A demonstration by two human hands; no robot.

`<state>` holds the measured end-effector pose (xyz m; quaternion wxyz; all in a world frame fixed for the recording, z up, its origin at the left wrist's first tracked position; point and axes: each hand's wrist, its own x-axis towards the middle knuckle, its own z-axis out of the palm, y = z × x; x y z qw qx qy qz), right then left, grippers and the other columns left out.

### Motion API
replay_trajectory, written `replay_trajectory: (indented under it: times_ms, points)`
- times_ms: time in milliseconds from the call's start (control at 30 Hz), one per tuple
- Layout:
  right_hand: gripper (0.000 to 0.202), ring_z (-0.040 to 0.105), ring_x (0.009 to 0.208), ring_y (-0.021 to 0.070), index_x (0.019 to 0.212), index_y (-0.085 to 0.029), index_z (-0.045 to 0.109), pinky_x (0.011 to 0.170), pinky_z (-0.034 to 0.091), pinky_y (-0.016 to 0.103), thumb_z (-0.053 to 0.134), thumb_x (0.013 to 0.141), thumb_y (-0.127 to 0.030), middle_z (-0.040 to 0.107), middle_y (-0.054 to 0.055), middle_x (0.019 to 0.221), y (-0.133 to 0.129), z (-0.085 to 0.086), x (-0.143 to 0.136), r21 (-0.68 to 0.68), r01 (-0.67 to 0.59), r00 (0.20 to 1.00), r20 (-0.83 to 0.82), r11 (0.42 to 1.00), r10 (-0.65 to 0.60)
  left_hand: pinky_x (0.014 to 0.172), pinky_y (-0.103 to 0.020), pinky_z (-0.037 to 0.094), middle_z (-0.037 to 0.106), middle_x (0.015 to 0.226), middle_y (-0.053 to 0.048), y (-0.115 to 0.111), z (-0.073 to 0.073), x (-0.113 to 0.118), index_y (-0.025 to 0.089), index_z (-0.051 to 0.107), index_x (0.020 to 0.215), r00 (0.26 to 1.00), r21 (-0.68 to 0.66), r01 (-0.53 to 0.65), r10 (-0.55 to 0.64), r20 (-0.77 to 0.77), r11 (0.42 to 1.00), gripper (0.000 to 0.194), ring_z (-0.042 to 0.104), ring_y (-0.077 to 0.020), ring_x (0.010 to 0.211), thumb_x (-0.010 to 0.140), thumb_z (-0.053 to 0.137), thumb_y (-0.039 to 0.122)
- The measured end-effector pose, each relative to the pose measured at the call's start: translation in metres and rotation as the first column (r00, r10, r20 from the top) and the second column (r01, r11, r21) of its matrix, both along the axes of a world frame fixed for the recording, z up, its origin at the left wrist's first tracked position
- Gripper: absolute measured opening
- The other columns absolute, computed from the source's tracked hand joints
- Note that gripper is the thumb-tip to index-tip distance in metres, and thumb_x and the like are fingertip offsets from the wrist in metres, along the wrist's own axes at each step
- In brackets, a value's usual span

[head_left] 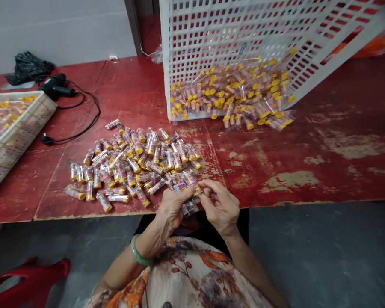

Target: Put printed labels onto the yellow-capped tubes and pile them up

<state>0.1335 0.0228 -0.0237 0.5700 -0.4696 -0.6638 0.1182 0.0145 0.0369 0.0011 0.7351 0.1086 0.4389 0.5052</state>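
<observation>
At the table's front edge, my left hand (174,206) is closed around a small yellow-capped tube (190,179) and some printed plastic wrappers (189,208). My right hand (220,205) meets it from the other side, thumb and fingers pinched at the tube's yellow end. Whether the right fingers grip the tube or its wrapping is partly hidden. Just beyond my hands lies a loose heap of wrapped tubes (128,171) with yellow caps and printed labels.
A white plastic crate (192,55) lies on its side, with yellow-capped tubes (237,92) spilling out. At left are another crate (35,115), a black hair dryer (57,85) with its cord, and a black bag (28,68). A red stool (28,278) stands below the red table (276,171).
</observation>
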Motion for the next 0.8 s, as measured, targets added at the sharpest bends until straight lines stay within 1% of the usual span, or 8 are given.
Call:
replay_trajectory:
  times_ms: [200,500,567,600,633,667,733,800]
  points:
    - [0.029,0.067,0.084,0.0169,0.102,-0.020,0.067,0.072,0.057,0.029,0.056,0.079,-0.005,0.068,0.008,0.096,0.004,0.003,0.002,0.046,-0.040,0.999,0.006,0.998,0.040,0.061,-0.027,0.055,0.071,0.080,-0.005,0.002,0.003,-0.006,0.011,0.068,0.082,0.999,0.020,0.031,-0.030,-0.037,0.999,0.037,0.063,-0.0140,0.062,0.052,0.086,0.024]
    - [0.011,0.066,0.079,0.0143,0.088,-0.018,0.068,0.073,0.055,0.025,0.058,0.083,-0.016,0.069,0.006,0.084,0.045,0.021,0.004,0.049,-0.289,0.951,0.133,0.956,0.281,0.051,-0.026,0.053,0.069,0.069,-0.004,0.029,0.020,-0.034,0.011,0.068,0.076,0.951,0.103,-0.012,0.043,-0.308,0.995,0.039,0.061,-0.0145,0.054,0.047,0.087,0.028]
    - [0.013,0.065,0.080,0.0140,0.082,-0.019,0.068,0.075,0.053,0.024,0.057,0.084,-0.024,0.070,0.005,0.084,0.072,0.019,0.023,-0.061,-0.180,0.943,0.273,0.982,0.190,0.048,-0.025,0.051,0.067,0.066,-0.003,0.038,0.023,-0.052,0.012,0.068,0.077,0.892,0.156,-0.082,0.142,-0.429,0.984,0.040,0.059,-0.0135,0.051,0.047,0.086,0.032]
    - [0.017,0.064,0.081,0.0146,0.080,-0.019,0.068,0.077,0.052,0.025,0.054,0.085,-0.027,0.069,0.005,0.084,0.090,0.017,0.037,-0.123,-0.042,0.931,0.355,0.991,0.083,0.047,-0.024,0.049,0.066,0.065,-0.002,0.044,0.025,-0.064,0.013,0.068,0.078,0.837,0.206,-0.106,0.199,-0.509,0.973,0.040,0.058,-0.0129,0.050,0.049,0.085,0.034]
    - [0.021,0.064,0.082,0.0148,0.078,-0.020,0.068,0.079,0.051,0.025,0.051,0.087,-0.028,0.069,0.005,0.085,0.111,0.014,0.052,-0.188,0.171,0.887,0.456,0.967,-0.068,0.047,-0.024,0.047,0.066,0.065,-0.001,0.050,0.027,-0.079,0.013,0.068,0.078,0.759,0.268,-0.100,0.248,-0.602,0.958,0.038,0.057,-0.0125,0.051,0.052,0.083,0.036]
    - [0.025,0.063,0.085,0.0169,0.080,-0.018,0.068,0.081,0.049,0.028,0.046,0.088,-0.027,0.069,0.008,0.088,0.133,0.011,0.067,-0.212,0.312,0.847,0.503,0.926,-0.170,0.046,-0.023,0.044,0.064,0.062,0.000,0.057,0.027,-0.094,0.014,0.068,0.076,0.649,0.323,-0.062,0.283,-0.706,0.945,0.035,0.054,-0.0120,0.051,0.054,0.081,0.037]
    - [0.028,0.061,0.090,0.0223,0.087,-0.013,0.068,0.082,0.047,0.034,0.041,0.087,-0.021,0.066,0.015,0.094,0.179,0.005,0.092,-0.229,0.463,0.785,0.555,0.856,-0.275,0.044,-0.022,0.036,0.053,0.049,0.004,0.073,0.027,-0.125,0.014,0.065,0.062,0.310,0.352,0.043,0.323,-0.894,0.935,0.029,0.046,-0.0103,0.047,0.055,0.080,0.037]
    - [0.027,0.059,0.094,0.0273,0.093,-0.009,0.067,0.079,0.045,0.037,0.045,0.084,-0.021,0.064,0.020,0.100,0.218,-0.003,0.106,-0.260,0.533,0.739,0.606,0.805,-0.294,0.044,-0.022,0.029,0.040,0.042,0.006,0.086,0.024,-0.148,0.014,0.061,0.053,0.010,0.334,0.108,0.335,-0.942,0.936,0.030,0.038,-0.0092,0.045,0.056,0.078,0.038]
